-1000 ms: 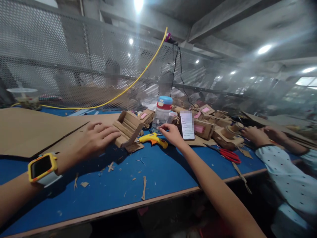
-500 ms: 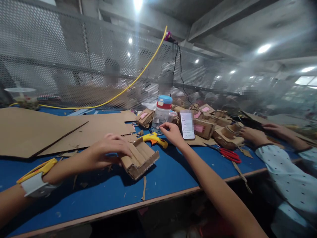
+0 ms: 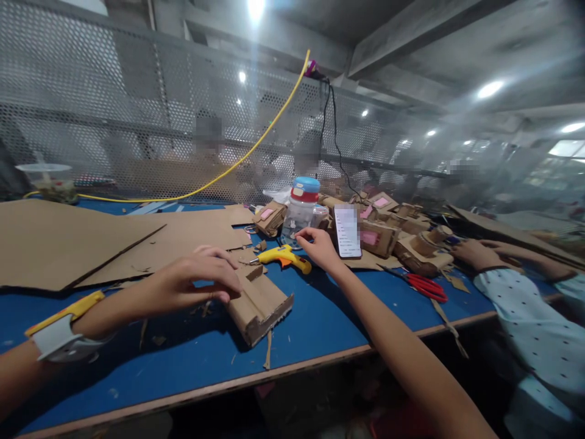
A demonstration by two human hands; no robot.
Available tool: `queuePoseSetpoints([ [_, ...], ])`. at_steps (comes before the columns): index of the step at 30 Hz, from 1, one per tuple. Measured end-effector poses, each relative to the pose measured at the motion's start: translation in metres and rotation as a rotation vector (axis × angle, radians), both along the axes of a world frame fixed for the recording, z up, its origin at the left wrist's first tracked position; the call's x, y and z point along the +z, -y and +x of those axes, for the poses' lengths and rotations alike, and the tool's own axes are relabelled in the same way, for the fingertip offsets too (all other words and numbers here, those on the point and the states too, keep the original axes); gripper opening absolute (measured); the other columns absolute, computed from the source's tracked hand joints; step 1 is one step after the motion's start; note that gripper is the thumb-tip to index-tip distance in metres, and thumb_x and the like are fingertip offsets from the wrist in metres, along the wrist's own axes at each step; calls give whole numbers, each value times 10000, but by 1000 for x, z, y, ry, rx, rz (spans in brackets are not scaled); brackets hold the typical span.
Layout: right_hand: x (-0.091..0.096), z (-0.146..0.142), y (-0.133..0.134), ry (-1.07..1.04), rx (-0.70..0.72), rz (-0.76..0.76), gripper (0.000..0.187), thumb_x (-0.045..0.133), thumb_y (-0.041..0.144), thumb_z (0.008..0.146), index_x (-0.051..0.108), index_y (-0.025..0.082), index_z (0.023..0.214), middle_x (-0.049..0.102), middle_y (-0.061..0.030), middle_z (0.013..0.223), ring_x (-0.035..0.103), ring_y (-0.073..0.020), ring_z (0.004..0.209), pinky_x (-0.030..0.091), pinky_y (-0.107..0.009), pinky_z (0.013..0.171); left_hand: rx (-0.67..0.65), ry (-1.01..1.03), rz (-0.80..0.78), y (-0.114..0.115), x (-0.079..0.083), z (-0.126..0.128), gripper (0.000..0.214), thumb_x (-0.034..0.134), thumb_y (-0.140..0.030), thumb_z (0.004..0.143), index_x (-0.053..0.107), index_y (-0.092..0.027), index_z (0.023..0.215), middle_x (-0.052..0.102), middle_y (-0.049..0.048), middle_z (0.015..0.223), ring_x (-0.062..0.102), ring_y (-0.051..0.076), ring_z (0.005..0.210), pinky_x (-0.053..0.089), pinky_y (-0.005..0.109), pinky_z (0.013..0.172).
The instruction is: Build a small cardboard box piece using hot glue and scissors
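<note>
My left hand [image 3: 196, 279] grips the near end of a folded cardboard piece [image 3: 260, 303] that lies on the blue table [image 3: 320, 317]; a yellow and white watch [image 3: 59, 332] is on that wrist. My right hand [image 3: 319, 247] reaches forward with its fingers curled, resting beside a yellow glue gun [image 3: 284, 256] and just left of a propped phone [image 3: 347, 230]. It holds nothing that I can see. A clear bottle with a red and blue lid [image 3: 301, 207] stands just behind that hand.
Large cardboard sheets [image 3: 82, 241] cover the table's left. A heap of cardboard pieces [image 3: 402, 235] and red scissors [image 3: 427, 286] lie to the right, where another person's hands [image 3: 475, 253] work. A perforated metal screen [image 3: 137, 122] and a yellow cable [image 3: 256, 143] stand behind.
My left hand has pulled the cardboard piece from beside the glue gun toward me and laid it flatter near the table's front. My right hand has stayed by the glue gun.
</note>
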State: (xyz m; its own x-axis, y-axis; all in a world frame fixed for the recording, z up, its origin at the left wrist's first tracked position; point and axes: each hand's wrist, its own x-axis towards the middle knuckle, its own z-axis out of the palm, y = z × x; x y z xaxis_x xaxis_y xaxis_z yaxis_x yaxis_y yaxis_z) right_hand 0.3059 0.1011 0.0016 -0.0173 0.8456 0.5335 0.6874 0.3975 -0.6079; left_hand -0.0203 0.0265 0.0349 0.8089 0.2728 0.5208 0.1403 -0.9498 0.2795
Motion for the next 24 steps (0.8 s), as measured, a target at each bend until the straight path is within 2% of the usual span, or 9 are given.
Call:
queuePoseSetpoints([
  [4,0,0,0,1,2,-1,146,596,183,773,737,178,734,759,-43,740,684,-191,722,506,-283,681,61,26,106,1,-6,1,190,641,-318,975,721,-289,1145,796,7,1059,654,177,1134,463,295,1006],
  [6,1,-1,1,1,1,-7,146,598,184,777,738,175,737,761,-47,748,686,-193,731,509,-285,690,97,31,210,2,-13,2,283,647,-401,965,692,-295,1224,789,21,1127,645,191,1181,428,313,1049],
  [9,1,-2,1,2,-4,-19,147,601,185,782,742,168,742,757,-54,739,687,-195,727,504,-284,684,140,-38,353,4,-23,7,466,660,-472,941,594,-306,1372,762,34,1233,608,212,1281,293,361,1180],
  [12,0,-2,0,5,-8,-29,149,604,188,779,748,163,753,749,-56,721,683,-196,706,501,-282,665,146,-147,373,7,-31,13,499,670,-408,947,547,-295,1417,741,42,1287,549,227,1370,81,415,1272],
  [15,0,-1,-1,8,-7,-31,162,598,195,777,757,161,767,754,-63,732,686,-201,714,510,-287,672,125,-201,307,8,-31,15,355,652,-274,952,620,-302,1305,767,26,1218,563,211,1357,-14,431,1284],
  [19,-1,2,-1,11,-3,-25,175,591,216,772,759,166,771,765,-66,760,690,-204,728,520,-297,688,62,-251,141,8,-12,6,233,704,-246,914,694,-311,1138,789,1,1132,584,213,1333,12,448,1289],
  [21,-2,2,-2,13,1,-20,172,592,225,768,755,171,764,764,-59,746,686,-201,714,517,-294,676,45,-286,55,5,3,-8,312,732,-276,903,687,-327,1207,782,7,1165,572,224,1348,107,451,1282],
  [24,-2,2,-2,12,5,-13,168,594,230,765,752,175,759,761,-51,727,687,-199,699,514,-291,663,163,-302,5,-10,21,-41,659,741,-454,881,508,-310,1480,650,80,1428,565,261,1350,334,419,1199],
])
